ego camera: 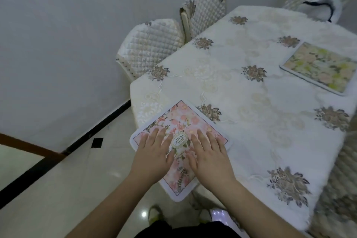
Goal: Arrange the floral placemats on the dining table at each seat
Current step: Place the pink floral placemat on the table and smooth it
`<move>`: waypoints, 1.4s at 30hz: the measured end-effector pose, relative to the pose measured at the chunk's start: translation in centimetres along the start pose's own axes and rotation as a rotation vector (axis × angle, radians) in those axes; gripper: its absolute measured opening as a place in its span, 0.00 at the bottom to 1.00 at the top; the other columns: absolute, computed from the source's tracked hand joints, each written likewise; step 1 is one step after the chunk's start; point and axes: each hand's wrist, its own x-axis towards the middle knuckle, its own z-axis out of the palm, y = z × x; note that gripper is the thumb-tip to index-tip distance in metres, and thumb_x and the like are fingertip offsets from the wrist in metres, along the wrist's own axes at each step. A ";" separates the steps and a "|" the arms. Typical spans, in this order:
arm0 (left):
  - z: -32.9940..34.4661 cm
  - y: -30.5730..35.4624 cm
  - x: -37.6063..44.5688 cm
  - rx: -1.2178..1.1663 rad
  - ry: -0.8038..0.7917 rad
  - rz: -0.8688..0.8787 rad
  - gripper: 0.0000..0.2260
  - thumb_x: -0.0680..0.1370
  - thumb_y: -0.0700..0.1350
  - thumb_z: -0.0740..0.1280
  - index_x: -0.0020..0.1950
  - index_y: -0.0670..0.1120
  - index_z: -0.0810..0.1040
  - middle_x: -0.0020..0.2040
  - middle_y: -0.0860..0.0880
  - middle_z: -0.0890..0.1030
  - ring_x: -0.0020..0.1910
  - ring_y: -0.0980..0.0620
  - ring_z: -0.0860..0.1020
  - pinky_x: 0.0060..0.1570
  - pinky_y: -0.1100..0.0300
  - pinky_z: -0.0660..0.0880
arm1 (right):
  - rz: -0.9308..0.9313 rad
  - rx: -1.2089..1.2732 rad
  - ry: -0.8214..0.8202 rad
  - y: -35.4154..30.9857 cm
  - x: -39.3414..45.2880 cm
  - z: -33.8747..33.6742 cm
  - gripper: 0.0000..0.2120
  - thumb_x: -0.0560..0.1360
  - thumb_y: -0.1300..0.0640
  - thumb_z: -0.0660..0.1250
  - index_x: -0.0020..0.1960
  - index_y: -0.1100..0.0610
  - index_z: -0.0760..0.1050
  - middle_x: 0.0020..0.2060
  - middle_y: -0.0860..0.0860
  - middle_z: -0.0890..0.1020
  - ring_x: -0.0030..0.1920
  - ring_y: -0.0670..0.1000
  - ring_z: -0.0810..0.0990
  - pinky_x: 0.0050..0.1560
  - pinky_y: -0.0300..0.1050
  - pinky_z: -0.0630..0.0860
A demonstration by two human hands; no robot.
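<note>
- a pink floral placemat point(185, 121) is laid at the near end of the dining table point(251, 92), overhanging that table's near edge at its lowest corner.
- the left hand point(154, 157) is pressed flat on the pink floral placemat, fingers spread, to the left of the oval emblem point(180, 139) at the mat's middle.
- the right hand point(209, 157) is pressed flat on the same mat, fingers spread, to the right of that emblem.
- a green floral placemat point(318, 67) is seen lying flat along the table's right side, well apart from the pink one.
- two quilted chairs point(152, 44) are tucked against the table's left side, beyond the pink mat.
- a white embroidered tablecloth point(241, 141) is spread over the table beneath both mats.
</note>
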 end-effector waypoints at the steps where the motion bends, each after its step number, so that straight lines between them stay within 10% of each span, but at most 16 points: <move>1: 0.3 -0.5 0.8 -0.003 -0.004 0.024 0.26 0.80 0.58 0.49 0.74 0.49 0.69 0.74 0.44 0.70 0.74 0.43 0.66 0.70 0.41 0.64 | 0.029 -0.005 0.003 -0.1 0.2 0.4 0.26 0.77 0.44 0.55 0.70 0.55 0.73 0.69 0.54 0.75 0.68 0.59 0.74 0.67 0.60 0.69; 26: 6.2 -7.8 10.4 0.128 -0.125 0.773 0.30 0.82 0.60 0.39 0.77 0.49 0.64 0.78 0.45 0.62 0.77 0.44 0.59 0.72 0.44 0.50 | 0.832 0.053 -0.004 -9.5 0.2 7.7 0.27 0.77 0.45 0.54 0.71 0.55 0.71 0.71 0.55 0.72 0.70 0.60 0.72 0.67 0.61 0.68; 35: 7.5 -10.5 13.1 0.094 -0.111 0.724 0.28 0.80 0.59 0.48 0.79 0.52 0.59 0.79 0.46 0.57 0.78 0.45 0.55 0.74 0.45 0.50 | 0.937 0.152 -0.208 -9.1 -0.7 9.6 0.30 0.79 0.44 0.57 0.78 0.46 0.52 0.78 0.62 0.45 0.77 0.64 0.45 0.74 0.63 0.43; 42: 8.6 -12.8 13.2 -0.012 -0.243 0.442 0.31 0.81 0.59 0.55 0.80 0.51 0.49 0.78 0.31 0.47 0.77 0.33 0.47 0.74 0.40 0.53 | 1.043 0.254 -0.253 -9.2 -0.9 9.5 0.34 0.79 0.41 0.59 0.79 0.48 0.49 0.75 0.71 0.46 0.75 0.67 0.55 0.74 0.57 0.51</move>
